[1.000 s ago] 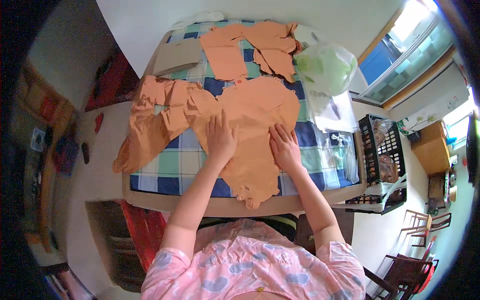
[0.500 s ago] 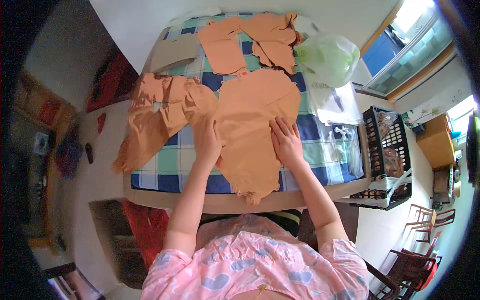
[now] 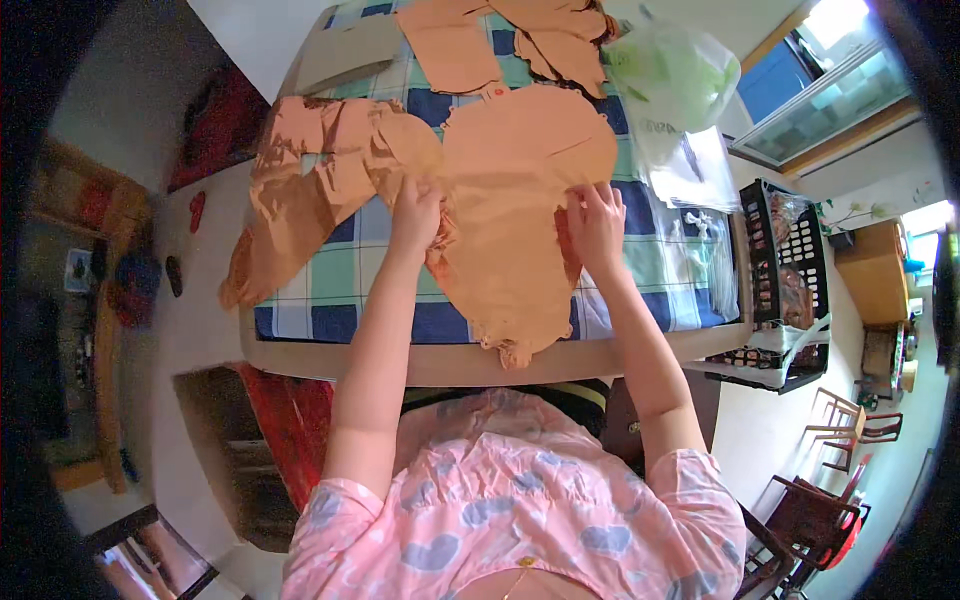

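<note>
A flat, shiny peach-orange foil balloon [image 3: 505,240] lies in front of me, its rounded end away from me and its narrow, gathered end by the near edge. My left hand [image 3: 417,218] is closed on its left edge, where the foil is crumpled. Across from it, my right hand [image 3: 597,225] pinches the right edge with bent fingers. Darker reddish foil shows beneath both hands, where the edges are turned up. To the left lies another creased foil piece [image 3: 310,190] of the same colour, touching or slightly under the balloon beside my left hand.
A blue, green and white checked cloth [image 3: 340,270] covers the table-like surface. More peach foil pieces [image 3: 455,50] and a grey-beige flat piece [image 3: 350,52] lie at the far side. Plastic bags [image 3: 690,75] rest at the far right, above a black crate [image 3: 785,260].
My hands have gone from lying beside the balloon to gripping its edges, which now curl up. The whole view has shifted, so the surface sits higher in the picture.
</note>
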A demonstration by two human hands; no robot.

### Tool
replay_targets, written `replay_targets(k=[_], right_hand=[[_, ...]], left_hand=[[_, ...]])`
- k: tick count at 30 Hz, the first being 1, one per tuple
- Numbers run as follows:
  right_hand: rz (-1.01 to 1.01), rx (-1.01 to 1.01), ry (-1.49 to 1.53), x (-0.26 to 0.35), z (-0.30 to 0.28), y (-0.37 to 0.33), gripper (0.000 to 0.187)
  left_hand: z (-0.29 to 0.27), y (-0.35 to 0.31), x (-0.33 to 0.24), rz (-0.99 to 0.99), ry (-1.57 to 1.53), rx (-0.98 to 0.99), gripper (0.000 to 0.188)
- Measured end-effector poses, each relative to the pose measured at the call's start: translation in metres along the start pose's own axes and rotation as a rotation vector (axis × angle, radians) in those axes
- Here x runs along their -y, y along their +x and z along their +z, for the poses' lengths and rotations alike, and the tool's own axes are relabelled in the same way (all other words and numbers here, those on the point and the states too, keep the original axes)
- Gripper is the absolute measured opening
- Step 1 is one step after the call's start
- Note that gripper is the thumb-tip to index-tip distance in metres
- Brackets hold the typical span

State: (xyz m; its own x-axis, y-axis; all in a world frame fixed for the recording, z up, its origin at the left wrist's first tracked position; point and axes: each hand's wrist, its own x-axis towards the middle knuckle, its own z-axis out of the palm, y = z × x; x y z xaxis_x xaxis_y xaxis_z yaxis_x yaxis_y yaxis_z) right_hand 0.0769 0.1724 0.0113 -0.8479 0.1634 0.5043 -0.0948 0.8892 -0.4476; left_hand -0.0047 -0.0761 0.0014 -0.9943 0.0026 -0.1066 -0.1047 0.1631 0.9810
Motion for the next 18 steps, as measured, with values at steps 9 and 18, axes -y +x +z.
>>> replay_targets(k=[9, 18], right_hand=[[0.026, 0.003, -0.074, -0.002, 0.018, -0.01, 0.017], [0.025, -0.028, -0.005, -0.007, 0.02, -0.008, 0.017]], left_hand=[[0.01, 0.01, -0.006, -0.124, -0.172, 0.128, 0.038], [0.021, 0.014, -0.003, -0.063, -0.224, 0.127, 0.043]])
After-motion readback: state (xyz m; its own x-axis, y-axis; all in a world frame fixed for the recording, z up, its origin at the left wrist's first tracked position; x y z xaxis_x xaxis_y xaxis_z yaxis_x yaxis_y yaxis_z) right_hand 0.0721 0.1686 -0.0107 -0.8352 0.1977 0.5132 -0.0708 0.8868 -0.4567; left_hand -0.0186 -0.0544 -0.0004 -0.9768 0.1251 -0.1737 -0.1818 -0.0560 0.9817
